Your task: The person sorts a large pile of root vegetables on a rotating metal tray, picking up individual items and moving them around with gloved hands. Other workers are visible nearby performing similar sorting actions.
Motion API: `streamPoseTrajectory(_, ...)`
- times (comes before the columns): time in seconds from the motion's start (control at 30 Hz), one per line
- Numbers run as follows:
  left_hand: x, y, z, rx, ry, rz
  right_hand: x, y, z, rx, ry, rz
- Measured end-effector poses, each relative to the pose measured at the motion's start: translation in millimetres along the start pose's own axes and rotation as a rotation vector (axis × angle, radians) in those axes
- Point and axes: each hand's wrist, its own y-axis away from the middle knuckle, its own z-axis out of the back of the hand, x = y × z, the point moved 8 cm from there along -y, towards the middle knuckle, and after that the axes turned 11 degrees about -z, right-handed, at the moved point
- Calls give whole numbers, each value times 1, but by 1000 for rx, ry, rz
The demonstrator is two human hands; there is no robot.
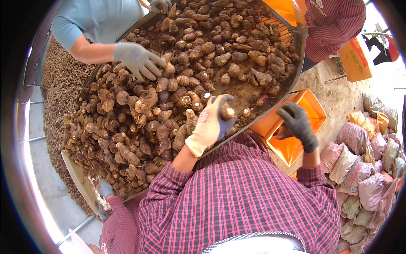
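A brown taro corm (227, 111) with a pale cut end is held in my left hand (207, 122), which wears a cream glove with a blue-grey palm. That hand is over the near edge of a metal sorting table (298, 68), heaped with taro corms (136, 104); several show white cut ends. My right hand (296, 125), in a dark grey glove, hovers above an orange plastic-lined crate (312, 109) beside the table. Its fingers are curled and slightly blurred, and I cannot tell whether anything is inside them.
Across the table, a co-worker's gloved hand (139, 62) touches the corms. Another worker's hand (105, 189) is at the lower left, and a person in a checked sleeve (336, 28) stands top right. Filled sacks (355, 168) lie at right; a large pile (63, 95) lies left.
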Motion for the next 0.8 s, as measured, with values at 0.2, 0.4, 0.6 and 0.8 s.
streamPoseTrajectory(0.2,-9,8,8,-103,-315,-20,-13,21,21,-174,463,100)
streamPoseTrajectory(0.4,-33,14,-19,42,-117,-221,70,24,-92,122,239,301)
streamPoseTrajectory(0.6,-1,42,-5,-54,581,181,99,35,-104,257,280,555)
streamPoseTrajectory(0.8,-24,41,13,-546,71,-156,108,22,-157,153,533,466)
